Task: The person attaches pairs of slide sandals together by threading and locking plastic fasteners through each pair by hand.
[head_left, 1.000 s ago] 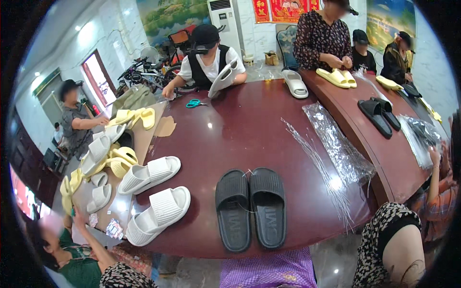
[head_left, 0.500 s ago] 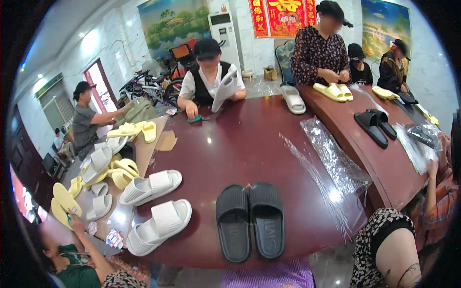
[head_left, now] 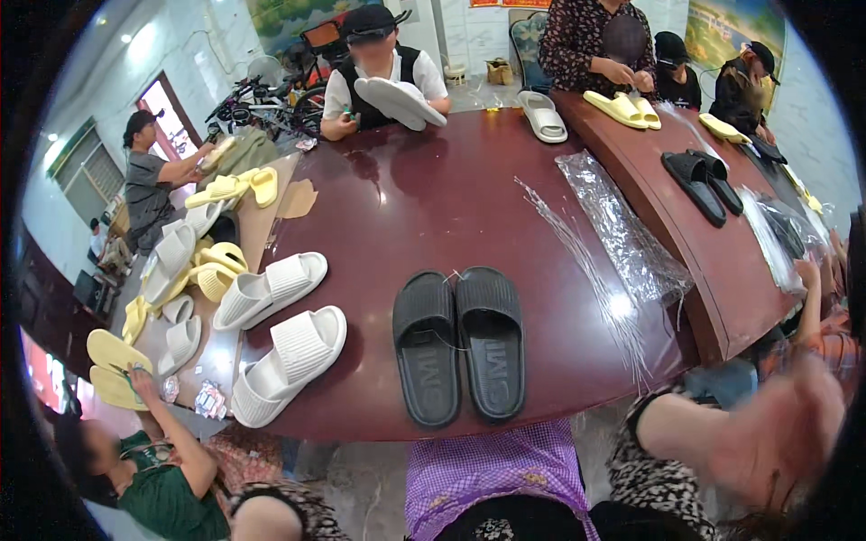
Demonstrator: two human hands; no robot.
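In the head view, the wearer's bare right hand (head_left: 798, 419) is raised past the table's right side, too blurred to tell how open it is or whether it holds anything; the left hand is out of sight. The black, ribbed-strap slides (head_left: 478, 347) lie side by side, heels toward the wearer, on the glossy dark-red table (head_left: 424, 212), presumably kept paired by a thin pale loop (head_left: 454, 273).

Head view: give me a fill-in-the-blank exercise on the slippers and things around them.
The pair of slippers mid-picture on the table is ____.
The two slippers nearest its left are ____.
The checked cloth below the near edge is ____.
The thin strands lie to that pair's ____.

Missing words: black; white; purple; right.
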